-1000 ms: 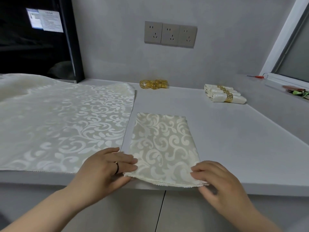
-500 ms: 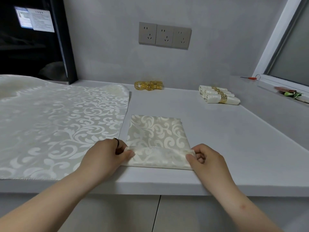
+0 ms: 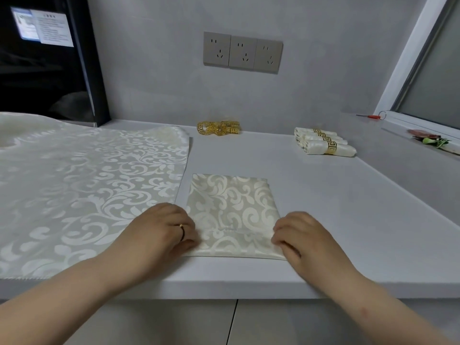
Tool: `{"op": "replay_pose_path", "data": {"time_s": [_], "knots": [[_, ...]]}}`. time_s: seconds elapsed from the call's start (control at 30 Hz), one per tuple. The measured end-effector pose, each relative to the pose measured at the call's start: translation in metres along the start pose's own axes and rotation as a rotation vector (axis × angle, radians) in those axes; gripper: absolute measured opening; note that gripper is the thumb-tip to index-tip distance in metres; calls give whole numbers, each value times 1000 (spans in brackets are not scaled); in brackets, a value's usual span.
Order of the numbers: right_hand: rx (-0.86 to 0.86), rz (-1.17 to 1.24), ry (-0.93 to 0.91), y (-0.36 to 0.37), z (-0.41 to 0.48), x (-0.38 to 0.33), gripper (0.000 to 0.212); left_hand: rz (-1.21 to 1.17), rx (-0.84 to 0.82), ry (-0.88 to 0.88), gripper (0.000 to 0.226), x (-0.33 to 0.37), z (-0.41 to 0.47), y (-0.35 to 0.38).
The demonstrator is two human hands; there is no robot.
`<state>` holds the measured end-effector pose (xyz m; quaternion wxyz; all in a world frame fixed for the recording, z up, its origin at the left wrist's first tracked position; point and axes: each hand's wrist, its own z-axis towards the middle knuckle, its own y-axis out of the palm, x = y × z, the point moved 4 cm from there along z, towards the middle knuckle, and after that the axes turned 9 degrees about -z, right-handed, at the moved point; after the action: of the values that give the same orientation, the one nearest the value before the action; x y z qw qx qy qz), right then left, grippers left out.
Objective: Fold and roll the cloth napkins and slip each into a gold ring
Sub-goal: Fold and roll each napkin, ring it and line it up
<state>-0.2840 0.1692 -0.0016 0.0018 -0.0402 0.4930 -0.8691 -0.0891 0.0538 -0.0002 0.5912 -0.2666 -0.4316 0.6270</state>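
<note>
Hands: left hand (image 3: 161,232) and right hand (image 3: 301,235) sit at the bench's near edge, fingers curled and pinching the two ends of the napkin's first turn.
Napkin: cream damask napkin (image 3: 231,202), folded into a narrow rectangle, lies flat on the pale grey bench (image 3: 361,220). Its near end is turned over into a low roll, and the rest is unrolled.
Risk: an uneven push from either hand would likely skew the roll into a cone. A loose start may leave it too fat for a ring.
Left: large cream damask cloth (image 3: 87,183) lies spread flat, just beside the napkin.
Far: pile of gold filigree rings (image 3: 218,127) at the bench's back; three ringed napkin rolls (image 3: 323,144) far right.
</note>
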Motion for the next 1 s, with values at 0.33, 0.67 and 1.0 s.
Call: {"op": "replay_pose_path", "data": {"time_s": [0.33,0.67,1.0], "knots": [[-218,201,93,0,-10,19,63,29,-158,-95,43,-8,-6,-4],[-295,656,601,6,22,36,15,-656,-57,-610,42,-45,24,-4],[-240,503,682,27,42,45,20,-348,108,-628,24,-57,38,1]]}}
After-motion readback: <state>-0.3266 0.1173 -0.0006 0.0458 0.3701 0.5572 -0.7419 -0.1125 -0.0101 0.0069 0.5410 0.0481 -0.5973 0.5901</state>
